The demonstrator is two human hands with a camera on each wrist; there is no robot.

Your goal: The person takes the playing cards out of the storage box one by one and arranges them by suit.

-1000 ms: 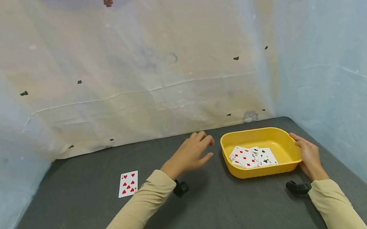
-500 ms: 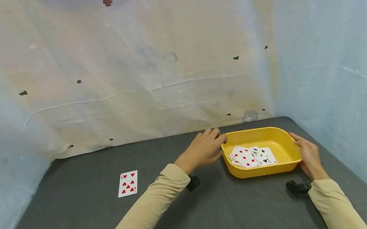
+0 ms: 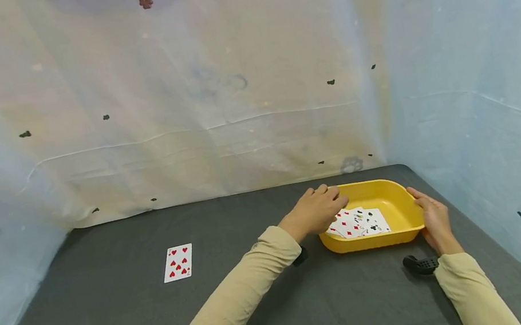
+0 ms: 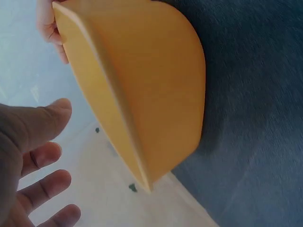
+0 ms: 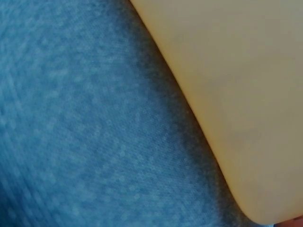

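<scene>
A yellow tray (image 3: 374, 243) stands at the right on the dark cloth, with several playing cards (image 3: 362, 223) lying face up in it. Over its left end hovers my left hand (image 3: 315, 211), which hides part of the rim and cards. In the left wrist view the thumb and fingers of that hand (image 4: 28, 127) are spread, holding nothing, apart from the tray wall (image 4: 156, 85). My right hand (image 3: 435, 219) grips the tray's right end by the rim. The right wrist view shows mostly tray wall (image 5: 251, 104). A hearts card (image 3: 178, 263) lies face up at left.
Dark cloth (image 3: 111, 322) covers the table. A pale patterned curtain (image 3: 208, 160) hangs along the back edge, and bluish sheeting (image 3: 493, 145) closes the right side. Black wrist devices (image 3: 421, 265) sit under both forearms.
My left hand has moved right, from beside the tray to over its left end. The right hand keeps its grip, and the hearts card stays on the cloth.
</scene>
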